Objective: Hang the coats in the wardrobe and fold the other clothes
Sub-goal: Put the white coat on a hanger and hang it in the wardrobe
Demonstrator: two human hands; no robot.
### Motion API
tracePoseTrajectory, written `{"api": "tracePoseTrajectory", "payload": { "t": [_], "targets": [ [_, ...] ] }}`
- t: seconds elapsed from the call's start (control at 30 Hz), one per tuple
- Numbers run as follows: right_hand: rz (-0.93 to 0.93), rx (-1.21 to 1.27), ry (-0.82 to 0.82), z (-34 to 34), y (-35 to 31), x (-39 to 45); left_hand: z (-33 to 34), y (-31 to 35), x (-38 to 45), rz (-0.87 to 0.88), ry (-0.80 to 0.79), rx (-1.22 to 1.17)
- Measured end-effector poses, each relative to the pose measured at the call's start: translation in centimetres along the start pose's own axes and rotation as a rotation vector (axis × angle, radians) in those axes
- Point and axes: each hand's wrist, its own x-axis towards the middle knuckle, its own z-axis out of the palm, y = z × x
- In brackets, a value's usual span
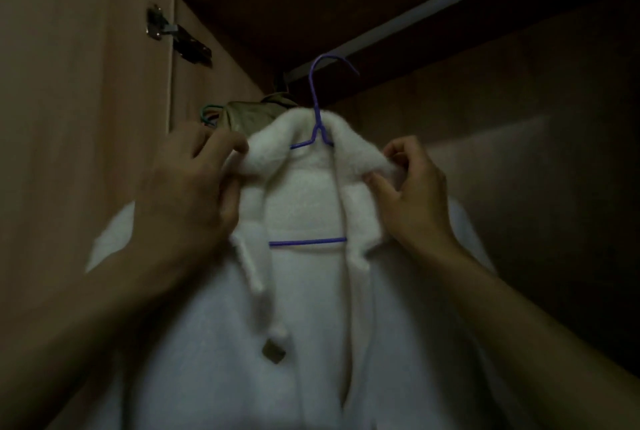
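Two hands hold one white fleecy coat (304,308) by its collar inside the wardrobe (86,83): the left hand (187,194) pinches the left collar flap, the right hand (412,187) pinches the right. The coat sits on a purple hanger (320,131) whose hook points straight up, just under the rail (450,3) — whether it already catches the rail I cannot tell. Both hands are equally near; any lift goes upward, along the hook's axis.
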Motion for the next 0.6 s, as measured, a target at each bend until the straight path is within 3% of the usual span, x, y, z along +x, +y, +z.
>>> {"api": "tracePoseTrajectory", "payload": {
  "t": [0.3, 0.6],
  "targets": [
    [-0.130, 0.053, 0.004, 3.8, 6.8, 4.9, 5.8, -1.1, 2.6, 0.018, -0.075, 0.233],
    [-0.205, 0.053, 0.020, 10.6, 11.2, 10.0, 9.9, -5.2, 4.7, 0.068, -0.097, 0.272]
  ]
}}
